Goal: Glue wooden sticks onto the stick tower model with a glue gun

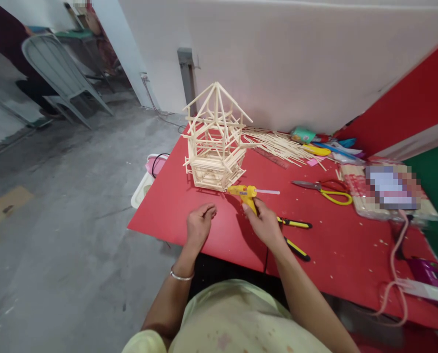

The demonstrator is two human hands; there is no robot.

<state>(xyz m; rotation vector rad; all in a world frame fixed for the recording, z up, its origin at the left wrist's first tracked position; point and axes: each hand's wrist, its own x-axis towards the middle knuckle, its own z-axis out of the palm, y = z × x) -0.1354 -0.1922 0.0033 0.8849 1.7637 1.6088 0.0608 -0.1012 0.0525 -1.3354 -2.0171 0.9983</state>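
A yellow hot glue gun [243, 191] is gripped in my right hand [263, 221], a clear glue stick [268, 192] poking out of its back. Its nozzle points left, at the lower front corner of a wooden stick model [215, 147] shaped like a small pavilion with a pointed roof frame. My left hand [200, 224] hovers by the table's front edge, its fingers curled and pinched together; whether anything is between them I cannot make out. Yellow-and-black handled pliers [296, 224] lie beside my right forearm, partly hidden by it.
On the red table [211, 245] lie a pile of thin sticks [278, 146], yellow-and-red handled scissors [329, 191], plastic-wrapped stick packs [354, 186] and a phone [391, 186]. A pink cable [395, 255] runs down the right. A person sits by a chair [53, 63] at far left.
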